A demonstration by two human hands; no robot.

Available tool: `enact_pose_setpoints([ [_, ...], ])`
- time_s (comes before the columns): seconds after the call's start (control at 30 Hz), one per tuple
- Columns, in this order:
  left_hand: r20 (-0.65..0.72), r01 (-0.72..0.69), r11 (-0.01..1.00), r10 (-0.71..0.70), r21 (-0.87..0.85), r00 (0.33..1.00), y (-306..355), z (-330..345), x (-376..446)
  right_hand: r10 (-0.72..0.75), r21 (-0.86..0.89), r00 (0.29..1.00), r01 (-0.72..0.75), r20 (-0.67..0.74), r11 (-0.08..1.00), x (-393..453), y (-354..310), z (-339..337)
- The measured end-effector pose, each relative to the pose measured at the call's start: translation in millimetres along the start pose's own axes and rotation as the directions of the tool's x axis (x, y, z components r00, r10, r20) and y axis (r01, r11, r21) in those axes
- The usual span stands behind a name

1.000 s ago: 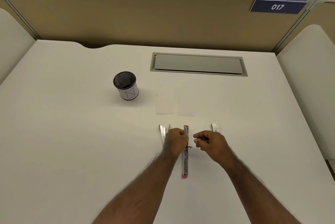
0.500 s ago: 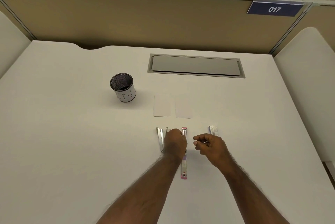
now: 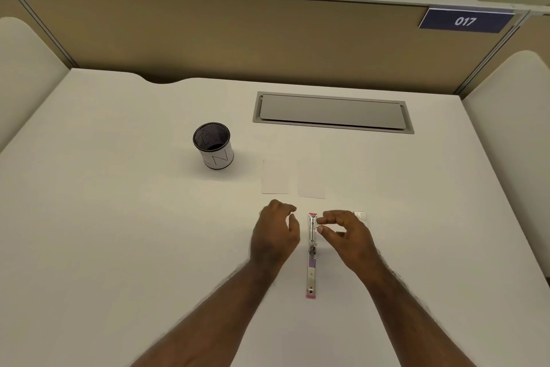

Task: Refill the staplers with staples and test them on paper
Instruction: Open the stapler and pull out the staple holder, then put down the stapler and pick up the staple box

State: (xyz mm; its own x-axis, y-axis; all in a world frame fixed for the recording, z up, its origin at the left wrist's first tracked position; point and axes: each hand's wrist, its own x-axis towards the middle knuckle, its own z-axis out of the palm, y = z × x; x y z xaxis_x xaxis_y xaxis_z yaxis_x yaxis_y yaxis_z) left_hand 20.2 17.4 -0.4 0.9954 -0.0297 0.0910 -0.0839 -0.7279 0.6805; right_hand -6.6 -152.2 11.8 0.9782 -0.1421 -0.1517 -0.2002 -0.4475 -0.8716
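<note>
A pink stapler (image 3: 311, 273) lies swung out flat in a line on the white desk (image 3: 119, 218), its metal staple channel at the far end. My left hand (image 3: 275, 235) is just left of it with relaxed, spread fingers and holds nothing. It covers the spot where a second, silver stapler lay. My right hand (image 3: 346, 237) is just right of the channel. Its thumb and forefinger tips are apart, close beside the channel, with nothing visible between them. A small block of staples (image 3: 361, 216) peeks out behind the right hand. Two white paper slips (image 3: 275, 180) (image 3: 311, 187) lie beyond the hands.
A black mesh pen cup (image 3: 212, 149) with a white wrap stands at the left of the papers. A grey cable flap (image 3: 331, 112) is set into the desk further back. Beige partition walls (image 3: 238, 36) close the desk at the back and sides.
My left hand has come off the pink stapler and shifted left, over the silver stapler. My right hand has moved in to the staple channel, and its thumb-and-forefinger pinch has loosened.
</note>
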Motion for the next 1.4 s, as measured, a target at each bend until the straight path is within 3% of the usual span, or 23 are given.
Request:
enact_pose_setpoints([
  [0.17,-0.051,-0.059,0.976,0.071,0.207,0.996,-35.3,-21.6,-3.1,-0.051,-0.01,0.997,0.051,0.061,0.999,9.7,-16.0,17.0],
  [0.67,0.077,0.037,0.847,-0.091,0.53,0.993,-127.7,-48.6,36.9,-0.241,-0.106,0.965,0.252,0.107,0.962,87.8,-105.8,117.0],
  [1.13,0.089,0.014,0.841,-0.074,0.541,0.993,-166.2,-43.4,56.9,-0.23,-0.176,0.973,0.229,0.015,0.957,158.6,-152.7,187.1],
  [1.4,0.096,0.014,0.852,-0.075,0.524,0.993,-168.4,-41.6,59.3,-0.134,-0.298,0.99,0.138,0.033,0.945,172.6,-162.1,201.6],
])
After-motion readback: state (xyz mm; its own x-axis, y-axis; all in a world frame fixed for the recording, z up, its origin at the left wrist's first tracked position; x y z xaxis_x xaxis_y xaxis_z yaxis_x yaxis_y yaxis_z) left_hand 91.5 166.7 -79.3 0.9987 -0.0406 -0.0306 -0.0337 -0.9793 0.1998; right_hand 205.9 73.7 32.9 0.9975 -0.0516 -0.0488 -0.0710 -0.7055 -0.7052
